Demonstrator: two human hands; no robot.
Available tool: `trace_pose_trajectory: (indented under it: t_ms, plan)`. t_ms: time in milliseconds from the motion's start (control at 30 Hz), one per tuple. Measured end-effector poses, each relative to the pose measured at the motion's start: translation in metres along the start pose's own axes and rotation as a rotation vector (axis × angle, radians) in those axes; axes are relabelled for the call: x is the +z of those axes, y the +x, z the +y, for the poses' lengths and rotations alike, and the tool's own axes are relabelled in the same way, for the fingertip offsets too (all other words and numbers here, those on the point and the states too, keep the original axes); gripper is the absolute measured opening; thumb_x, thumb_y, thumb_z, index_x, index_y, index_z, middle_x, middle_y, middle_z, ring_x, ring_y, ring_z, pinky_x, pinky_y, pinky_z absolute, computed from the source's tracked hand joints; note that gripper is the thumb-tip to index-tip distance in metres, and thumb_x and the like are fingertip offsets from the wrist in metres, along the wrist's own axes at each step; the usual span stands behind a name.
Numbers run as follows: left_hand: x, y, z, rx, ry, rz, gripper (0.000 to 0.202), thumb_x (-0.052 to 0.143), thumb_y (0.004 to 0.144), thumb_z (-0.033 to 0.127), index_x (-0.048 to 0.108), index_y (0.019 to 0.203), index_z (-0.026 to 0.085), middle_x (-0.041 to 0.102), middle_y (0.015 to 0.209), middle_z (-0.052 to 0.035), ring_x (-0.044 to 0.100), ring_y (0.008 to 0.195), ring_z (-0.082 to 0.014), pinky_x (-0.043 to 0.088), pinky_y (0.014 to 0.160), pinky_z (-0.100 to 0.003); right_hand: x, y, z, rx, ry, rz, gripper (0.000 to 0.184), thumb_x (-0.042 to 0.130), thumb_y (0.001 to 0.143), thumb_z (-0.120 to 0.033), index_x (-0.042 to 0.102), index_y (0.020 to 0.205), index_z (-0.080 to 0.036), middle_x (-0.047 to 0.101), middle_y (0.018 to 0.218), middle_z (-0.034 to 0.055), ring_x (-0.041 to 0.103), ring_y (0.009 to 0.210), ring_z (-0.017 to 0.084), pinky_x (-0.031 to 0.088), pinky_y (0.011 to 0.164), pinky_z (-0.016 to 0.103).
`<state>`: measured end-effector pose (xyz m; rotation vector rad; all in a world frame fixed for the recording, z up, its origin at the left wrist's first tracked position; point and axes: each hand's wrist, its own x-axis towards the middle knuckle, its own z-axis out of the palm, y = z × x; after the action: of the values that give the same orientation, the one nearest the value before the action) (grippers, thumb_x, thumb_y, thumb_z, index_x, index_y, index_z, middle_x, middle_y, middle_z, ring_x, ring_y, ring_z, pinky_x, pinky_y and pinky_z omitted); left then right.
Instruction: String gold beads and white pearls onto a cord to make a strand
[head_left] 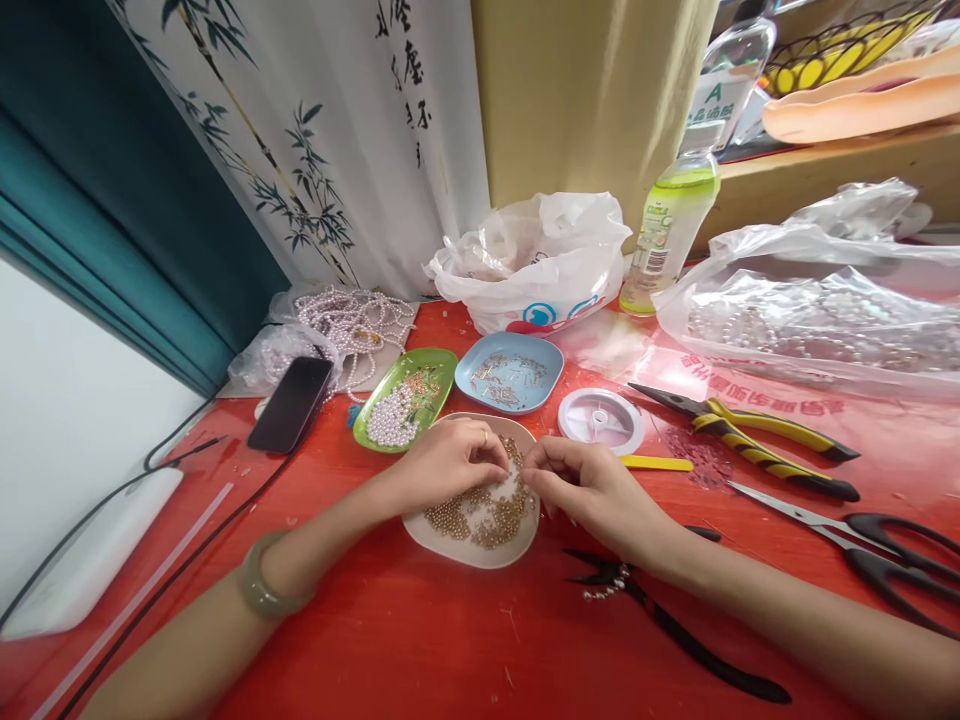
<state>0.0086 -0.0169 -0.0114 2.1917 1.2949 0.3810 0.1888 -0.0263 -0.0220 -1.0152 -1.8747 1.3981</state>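
My left hand [451, 462] is over a pale dish [442, 548], its thumb and fingers pinched together just above small gold beads [499, 522]. At the dish's right rim, my right hand [581, 485] is also closed in a pinch. Whatever lies between the fingertips of either hand is too small to make out. Beyond my left hand stands a green dish [365, 432] with white pearl beads [394, 418] and some gold pieces. A blue dish [551, 358] beside it holds small metal findings. Under my right forearm lie black-handled pliers [679, 630] with a short silver bead chain [609, 585].
Right of the dishes are a thread spool [600, 420], a yellow-handled tool [660, 464], yellow-and-black pliers [757, 430] and scissors [847, 530]. Plastic bags [525, 265] and a bottle [667, 235] stand behind. A phone [291, 405], strung pearls [352, 325] and cables are at left.
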Motion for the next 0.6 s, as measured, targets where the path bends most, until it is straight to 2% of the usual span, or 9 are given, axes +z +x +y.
trace_pose_trajectory:
  t_ms: [233, 600]
  plan:
    - [0.0033, 0.0009, 0.0009, 0.041, 0.066, 0.037, 0.005, 0.061, 0.071, 0.023, 0.063, 0.075, 0.019, 0.064, 0.079, -0.0002, 0.054, 0.083, -0.0169, 0.039, 0.076, -0.029, 0.0004, -0.0007, 0.0004, 0.001, 0.000, -0.003, 0.014, 0.043, 0.074, -0.018, 0.049, 0.062, -0.017, 0.047, 0.052, -0.0034, 0.043, 0.049, 0.009, 0.032, 0.047, 0.022]
    - [0.0063, 0.0000, 0.0014, 0.101, 0.060, 0.001, 0.004, 0.059, 0.073, 0.018, 0.063, 0.073, 0.018, 0.063, 0.078, 0.0012, 0.055, 0.078, -0.0138, 0.039, 0.073, -0.027, 0.0004, 0.0004, 0.0038, -0.018, -0.017, 0.000, 0.015, 0.044, 0.075, -0.019, 0.050, 0.062, -0.016, 0.044, 0.055, -0.0036, 0.039, 0.050, 0.009, 0.029, 0.046, 0.021]
